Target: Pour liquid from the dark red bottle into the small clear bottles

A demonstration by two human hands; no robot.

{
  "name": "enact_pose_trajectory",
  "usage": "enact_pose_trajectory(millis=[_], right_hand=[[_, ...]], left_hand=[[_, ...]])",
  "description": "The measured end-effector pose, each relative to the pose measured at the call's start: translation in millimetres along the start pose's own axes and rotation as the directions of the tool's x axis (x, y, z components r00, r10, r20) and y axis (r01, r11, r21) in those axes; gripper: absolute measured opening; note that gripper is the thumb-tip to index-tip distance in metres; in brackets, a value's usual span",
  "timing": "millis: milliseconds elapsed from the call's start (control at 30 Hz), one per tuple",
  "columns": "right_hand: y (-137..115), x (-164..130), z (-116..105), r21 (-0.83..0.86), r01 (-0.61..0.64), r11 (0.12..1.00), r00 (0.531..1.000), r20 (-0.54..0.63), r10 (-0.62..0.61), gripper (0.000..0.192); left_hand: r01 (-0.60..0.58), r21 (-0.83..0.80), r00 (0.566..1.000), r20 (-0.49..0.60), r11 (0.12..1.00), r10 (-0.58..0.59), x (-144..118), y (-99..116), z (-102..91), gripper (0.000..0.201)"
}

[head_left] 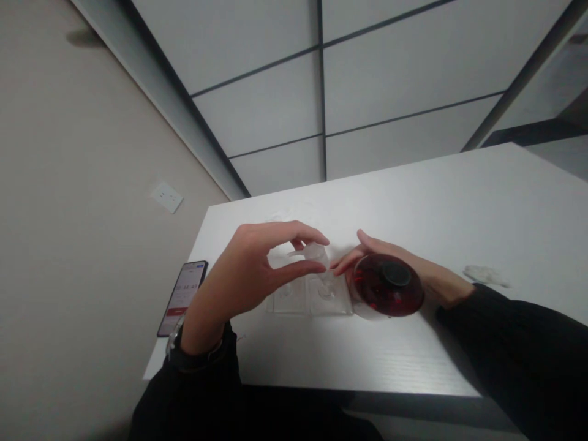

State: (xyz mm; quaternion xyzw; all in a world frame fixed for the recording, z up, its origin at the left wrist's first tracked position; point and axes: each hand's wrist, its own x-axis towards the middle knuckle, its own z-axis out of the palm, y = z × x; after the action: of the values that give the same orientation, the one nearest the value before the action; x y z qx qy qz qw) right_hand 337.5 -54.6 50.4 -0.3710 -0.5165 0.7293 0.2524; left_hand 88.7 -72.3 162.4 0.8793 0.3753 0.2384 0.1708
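Note:
My left hand is closed in a pinch, with a small clear plastic piece between thumb and fingers. Its exact kind does not show. Below it, two clear square plastic trays with round recesses lie side by side on the white table. My right hand reaches in behind a container with a dark red see-through lid and a black knob. Its thumb is raised and its fingers stretch toward the plastic piece, apart from the thumb. The container hides part of this hand.
A phone with a timer on its screen lies at the table's left edge. Behind my left hand is more clear plastic. A small pale bundle rests beside my right forearm. A wall with a socket borders the left.

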Motion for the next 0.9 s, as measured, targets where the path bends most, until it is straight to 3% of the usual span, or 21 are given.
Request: enact_pose_trajectory(millis=[100,167,267,400,633,767,900], right_hand=[[0,0,0,0.013,0.001,1.0,1.0,0.004,-0.001,0.069],[0,1,0,0.021,0.007,1.0,1.0,0.012,-0.008,0.07],[1,3,0,0.025,0.013,1.0,0.999,0.033,-0.014,0.071],[0,4,0,0.025,0.027,0.999,0.999,0.04,-0.028,0.07],[-10,1,2,0.004,0.02,1.0,0.998,0.052,-0.02,0.065],[-6,3,-1,-0.004,-0.007,1.0,0.999,0.044,0.008,0.066],[5,10,-4,-0.012,0.07,0.998,0.996,0.055,-0.069,0.07]], left_hand=[[0.039,-0.018,0.997,-0.07,0.999,-0.04,1,-9,1.3,0.019],[0.119,-0.067,0.982,-0.141,0.991,-0.127,3,-22,4.3,0.022],[0.251,-0.192,0.93,-0.224,0.949,-0.292,10,-52,13.5,0.023],[0.338,-0.271,0.878,-0.255,0.901,-0.406,27,-97,31.1,0.026],[0.383,-0.212,0.888,-0.183,0.899,-0.422,47,-146,62.1,0.026],[0.389,-0.19,0.891,-0.174,0.902,-0.42,44,-159,74.4,0.028],[0.396,-0.167,0.889,-0.178,0.903,-0.423,45,-166,81.6,0.029]])
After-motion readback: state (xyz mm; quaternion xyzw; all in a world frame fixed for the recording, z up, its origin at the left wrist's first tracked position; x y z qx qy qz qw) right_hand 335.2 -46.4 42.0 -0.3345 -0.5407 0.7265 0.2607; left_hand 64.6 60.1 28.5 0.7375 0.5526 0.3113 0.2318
